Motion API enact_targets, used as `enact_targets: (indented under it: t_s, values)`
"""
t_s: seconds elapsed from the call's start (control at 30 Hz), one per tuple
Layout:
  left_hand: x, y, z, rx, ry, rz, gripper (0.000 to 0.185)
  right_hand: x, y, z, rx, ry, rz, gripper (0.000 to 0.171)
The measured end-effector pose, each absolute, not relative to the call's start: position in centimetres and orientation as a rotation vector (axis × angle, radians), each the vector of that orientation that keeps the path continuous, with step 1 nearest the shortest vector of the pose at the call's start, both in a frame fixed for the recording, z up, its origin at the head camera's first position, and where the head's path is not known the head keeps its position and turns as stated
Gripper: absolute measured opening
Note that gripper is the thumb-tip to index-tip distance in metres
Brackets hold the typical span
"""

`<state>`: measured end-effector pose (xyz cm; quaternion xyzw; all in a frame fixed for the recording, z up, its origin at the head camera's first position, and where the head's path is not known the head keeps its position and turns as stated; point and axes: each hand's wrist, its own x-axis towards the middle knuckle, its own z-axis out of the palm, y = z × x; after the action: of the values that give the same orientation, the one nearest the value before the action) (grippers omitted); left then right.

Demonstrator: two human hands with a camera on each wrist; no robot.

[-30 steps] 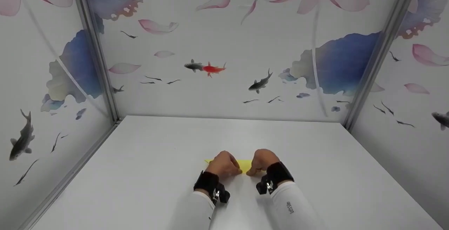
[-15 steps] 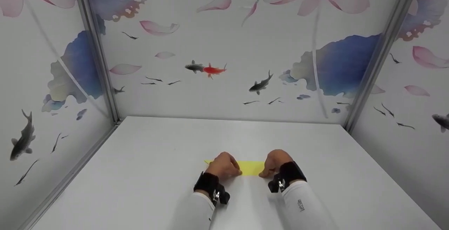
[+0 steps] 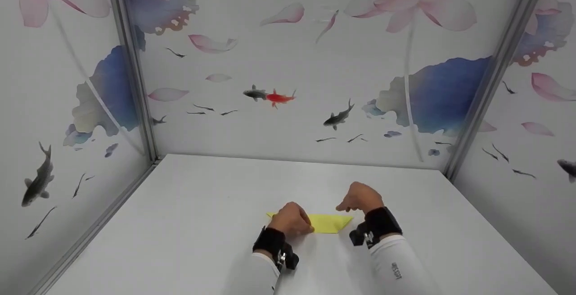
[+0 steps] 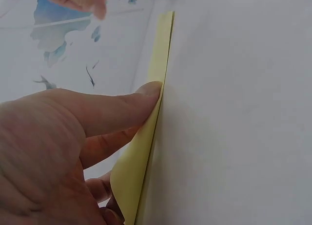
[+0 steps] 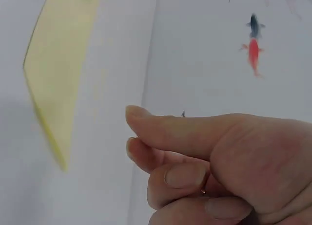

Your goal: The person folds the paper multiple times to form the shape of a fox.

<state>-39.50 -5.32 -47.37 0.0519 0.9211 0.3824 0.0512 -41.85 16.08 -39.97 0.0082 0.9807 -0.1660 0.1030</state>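
A strip of folded yellow paper (image 3: 329, 224) with slanting ends lies on the white table. My left hand (image 3: 291, 220) covers its left part, thumb on the near long edge and fingers curled behind. The left wrist view shows the paper (image 4: 157, 64) edge-on, in layers, its nearer part bowed out beside the fingers. Off the paper, beyond its right end, my right hand (image 3: 361, 197) hovers holding nothing. In the right wrist view that hand (image 5: 204, 161) has its thumb and index tips slightly apart, other fingers curled in.
The white table (image 3: 202, 187) extends around the paper to the back wall (image 3: 216, 137). Side walls printed with flowers and fish stand left and right, joined at metal corner posts (image 3: 135, 70). Each wrist wears a black strap with a small camera (image 3: 362, 236).
My right hand slid rightward along the paper, then let go and lifted off its right end, uncovering the slanted tip. The left hand kept its hold. The head view tilted slightly.
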Motion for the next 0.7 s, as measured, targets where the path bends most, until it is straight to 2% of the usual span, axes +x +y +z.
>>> enact_targets:
  t_s: [0.17,0.37,0.5,0.7]
  values:
    - [-39.6,-5.3,-47.5,0.159,2.804,1.159,0.011,-42.2,13.0,-42.7,0.004,2.746,-0.653,0.029]
    - [-39.3,-4.5,-48.3,0.198,2.790,1.152,0.010,-41.8,13.0,-46.0,0.089,2.560,-0.899,0.027]
    - [-39.2,-4.3,-48.1,0.160,2.781,1.145,0.013,-41.7,13.1,-46.2,0.148,2.507,-0.980,0.025]
    - [-40.9,-4.7,-47.7,0.083,2.896,0.953,0.020,-42.2,11.6,-45.4,0.095,2.553,-0.904,0.028]
